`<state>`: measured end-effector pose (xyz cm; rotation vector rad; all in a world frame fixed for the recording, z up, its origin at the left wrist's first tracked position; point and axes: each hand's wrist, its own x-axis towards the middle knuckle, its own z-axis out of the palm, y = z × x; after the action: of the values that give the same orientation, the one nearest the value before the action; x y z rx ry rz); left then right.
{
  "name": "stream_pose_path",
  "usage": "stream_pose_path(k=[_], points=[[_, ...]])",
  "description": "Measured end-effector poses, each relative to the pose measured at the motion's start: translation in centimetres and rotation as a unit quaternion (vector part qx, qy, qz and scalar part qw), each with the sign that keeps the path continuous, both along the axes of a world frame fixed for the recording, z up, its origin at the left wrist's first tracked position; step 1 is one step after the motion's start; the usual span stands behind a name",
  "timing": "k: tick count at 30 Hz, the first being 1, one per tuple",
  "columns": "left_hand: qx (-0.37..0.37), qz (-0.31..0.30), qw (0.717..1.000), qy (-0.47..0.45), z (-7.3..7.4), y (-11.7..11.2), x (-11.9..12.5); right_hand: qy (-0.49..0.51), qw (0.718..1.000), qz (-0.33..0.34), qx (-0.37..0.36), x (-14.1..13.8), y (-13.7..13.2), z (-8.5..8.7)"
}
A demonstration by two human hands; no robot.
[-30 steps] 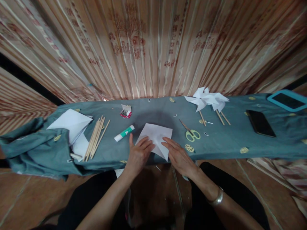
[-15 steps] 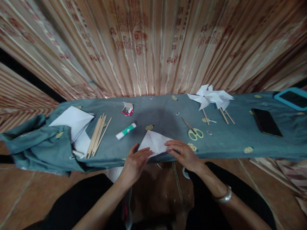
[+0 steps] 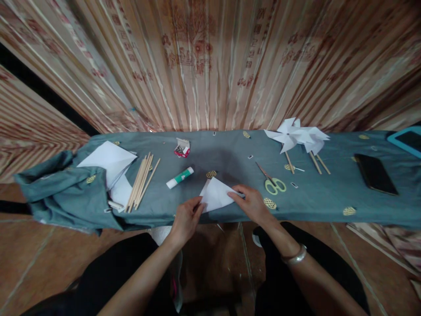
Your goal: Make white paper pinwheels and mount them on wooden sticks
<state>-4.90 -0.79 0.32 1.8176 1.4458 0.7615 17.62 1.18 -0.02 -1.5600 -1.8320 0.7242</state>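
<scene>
A white sheet of paper (image 3: 216,194), folded into a triangle, lies at the near edge of the teal-covered table (image 3: 237,151). My left hand (image 3: 186,217) pinches its lower left corner, fingers closed on the paper. My right hand (image 3: 252,202) holds the right corner, fingers curled over the edge. A silver bracelet (image 3: 295,256) sits on my right wrist.
Left of the paper lie a glue stick (image 3: 180,177), a bundle of wooden sticks (image 3: 142,181) and a stack of white sheets (image 3: 110,163). A small red box (image 3: 182,149) sits behind. To the right: green-handled scissors (image 3: 272,182), white paper pinwheels (image 3: 297,136), a black phone (image 3: 375,174) and a tablet (image 3: 406,141).
The flat sheet has been folded over into a triangle. Both hands moved from pressing it flat to gripping its two corners near the table's edge.
</scene>
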Motion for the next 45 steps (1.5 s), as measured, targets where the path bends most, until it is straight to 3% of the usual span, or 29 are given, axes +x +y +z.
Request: stream_pose_path(k=[4,14,18,24,45], points=[[-0.020,0.027,0.999,-0.005,-0.1,0.1,-0.1,-0.031,0.999,-0.001,0.011,-0.4,0.5,0.2],[0.026,-0.017,0.999,0.020,0.1,0.5,-0.4,-0.089,0.996,-0.007,-0.016,-0.8,1.2,0.7],[0.046,-0.039,0.995,0.078,0.2,0.5,-0.4,-0.103,0.994,-0.013,-0.022,-1.0,1.3,0.8],[0.062,-0.039,0.988,0.135,0.4,0.5,-0.5,-0.124,0.992,-0.022,-0.016,-1.0,1.4,0.7],[0.059,-0.044,0.981,0.181,0.4,0.9,-0.4,-0.169,0.984,-0.047,-0.007,-1.7,1.3,0.6]])
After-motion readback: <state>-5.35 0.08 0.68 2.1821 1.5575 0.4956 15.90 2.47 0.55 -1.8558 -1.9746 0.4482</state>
